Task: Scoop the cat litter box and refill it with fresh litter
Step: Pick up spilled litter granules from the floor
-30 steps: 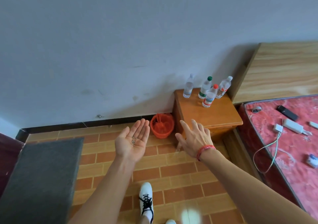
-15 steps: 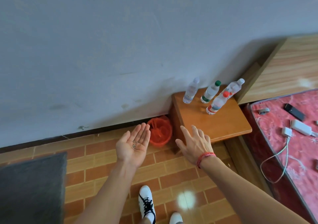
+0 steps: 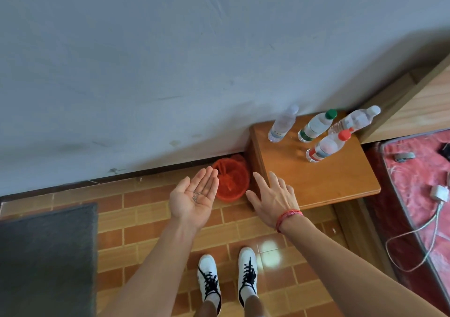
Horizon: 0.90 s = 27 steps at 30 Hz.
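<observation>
Just left of the red wastebasket (image 3: 232, 182), a few small grey grains (image 3: 196, 196), possibly stray litter, lie loose in the palm of the left hand (image 3: 192, 203); that hand is turned palm up, fingers straight and close together, gripping nothing, fingertips beside the basket's left rim. The right hand (image 3: 272, 199) hovers just right of the basket, palm down, fingers spread and empty, a red cord (image 3: 289, 215) round its wrist. No litter box, scoop or litter bag is in view, so whether scooping or refilling is done cannot be told; a fair guess is that the grains are bound for the basket, a small tidying step, with the main work unconfirmed. Right of the basket stands a wooden nightstand (image 3: 316, 182) bearing four water bottles (image 3: 316, 126); farther right lies a red mattress (image 3: 414, 177) with a charger cable (image 3: 426, 231). Well left of the basket lies a dark grey mat (image 3: 46, 255); nearer the camera, white shoes (image 3: 209, 277) stand on brown floor tiles (image 3: 146, 219).
</observation>
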{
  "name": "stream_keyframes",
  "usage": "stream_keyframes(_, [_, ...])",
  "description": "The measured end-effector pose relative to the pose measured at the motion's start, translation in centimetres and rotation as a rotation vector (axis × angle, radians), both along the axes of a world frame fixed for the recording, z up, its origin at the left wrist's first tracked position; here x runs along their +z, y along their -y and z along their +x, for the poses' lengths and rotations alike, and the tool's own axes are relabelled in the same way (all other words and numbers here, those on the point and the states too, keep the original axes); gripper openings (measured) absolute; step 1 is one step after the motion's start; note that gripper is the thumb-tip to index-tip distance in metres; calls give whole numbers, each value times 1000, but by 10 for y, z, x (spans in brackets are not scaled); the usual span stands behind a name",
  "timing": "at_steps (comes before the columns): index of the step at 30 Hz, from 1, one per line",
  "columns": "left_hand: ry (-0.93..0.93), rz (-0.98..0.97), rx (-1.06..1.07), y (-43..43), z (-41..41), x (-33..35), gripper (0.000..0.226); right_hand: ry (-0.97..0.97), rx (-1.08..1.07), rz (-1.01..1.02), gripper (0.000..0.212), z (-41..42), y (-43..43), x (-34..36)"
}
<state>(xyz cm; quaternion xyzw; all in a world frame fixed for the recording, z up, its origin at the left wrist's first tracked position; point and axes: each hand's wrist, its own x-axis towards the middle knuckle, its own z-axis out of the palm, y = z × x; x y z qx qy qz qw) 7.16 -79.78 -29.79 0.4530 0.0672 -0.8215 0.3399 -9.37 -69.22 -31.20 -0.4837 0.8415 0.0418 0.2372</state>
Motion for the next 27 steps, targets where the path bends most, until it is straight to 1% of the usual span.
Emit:
stream_keyframes(3, [38, 25, 14, 8, -9, -26, 41, 22, 4, 1, 60, -6, 10, -24])
stream_keyframes(6, [61, 48, 15, 15, -16, -67, 41, 61, -22, 11, 60, -7, 23, -63])
stream_keyframes(13, [134, 76, -18, 41, -38, -207, 42, 156, -39, 23, 57, 1, 56, -192])
stream_keyframes(19, [192, 103, -82, 52, -52, -332, 43, 127, -92, 64, 55, -5, 71, -311])
stream_keyframes(22, [229, 102, -121, 56, -57, -379, 45, 139, -107, 70, 55, -9, 75, -354])
stream_keyframes(27, [333, 54, -189, 68, -71, -439, 48, 146, -153, 62, 54, -18, 88, -411])
